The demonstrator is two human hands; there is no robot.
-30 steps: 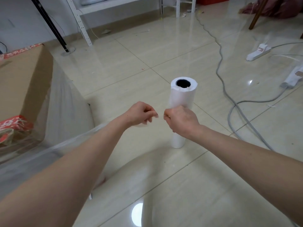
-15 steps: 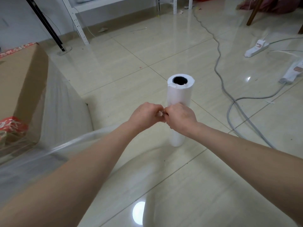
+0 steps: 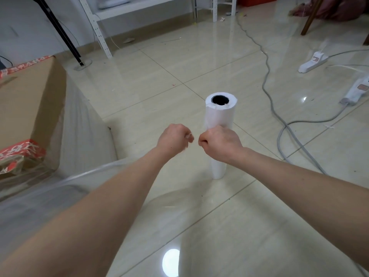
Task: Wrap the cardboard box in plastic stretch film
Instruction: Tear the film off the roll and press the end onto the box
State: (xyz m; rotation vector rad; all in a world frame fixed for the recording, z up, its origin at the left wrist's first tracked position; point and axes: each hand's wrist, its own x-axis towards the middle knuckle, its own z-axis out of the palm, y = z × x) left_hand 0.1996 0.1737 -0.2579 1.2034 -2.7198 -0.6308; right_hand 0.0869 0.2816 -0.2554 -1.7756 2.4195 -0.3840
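it looked like a plain storeroom or packing corner indoors, judging by the glossy beige tiled floor point(image 3: 199, 56), white slotted metal shelving point(image 3: 95, 27) by the wall, power strips point(image 3: 313, 61) and a grey cable point(image 3: 267, 80) trailing loose, and a large cardboard box point(image 3: 26, 100).

Cardboard box point(image 3: 30, 100) is showing plain brown, with red tape point(image 3: 22, 150) carrying white print. Stretch film point(image 3: 83, 124) over it is looking clear with a milky sheen. Film roll point(image 3: 219, 118) is showing white, its core hole reading black. Floor point(image 3: 199, 62) is showing glossy beige tiles gridded by thin dark grout lines. Cable point(image 3: 267, 80) is showing grey. Power strips point(image 3: 313, 62) are showing white with reddish labels. Shelf frame point(image 3: 99, 31) is showing white, pole point(image 3: 60, 31) black, cloth point(image 3: 335, 9) dusty pink.
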